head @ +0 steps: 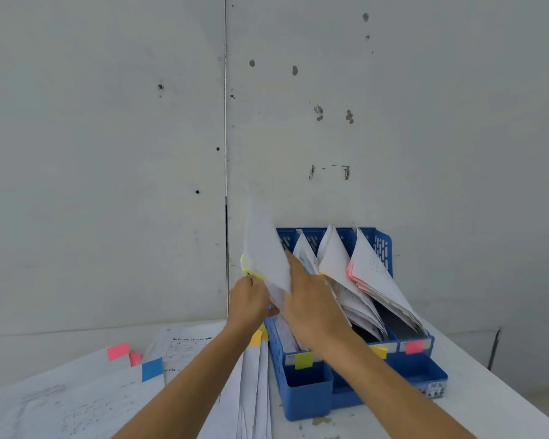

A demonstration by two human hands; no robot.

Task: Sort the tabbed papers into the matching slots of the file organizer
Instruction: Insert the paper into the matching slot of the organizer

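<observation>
Your blue plastic file organizer (pixel 308 388) stands on the white table (pixel 488 391) before the grey wall (pixel 108 153); white tabbed papers (pixel 92 400) lie left.

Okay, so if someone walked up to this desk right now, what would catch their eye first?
Probably the blue file organizer right of centre, its slots fanned full of white papers. Just above its left slot, the left hand grips a sheet with a yellow-green tab while the right hand touches it. A pink tab and a blue tab stand out on the loose papers at lower left.
</observation>
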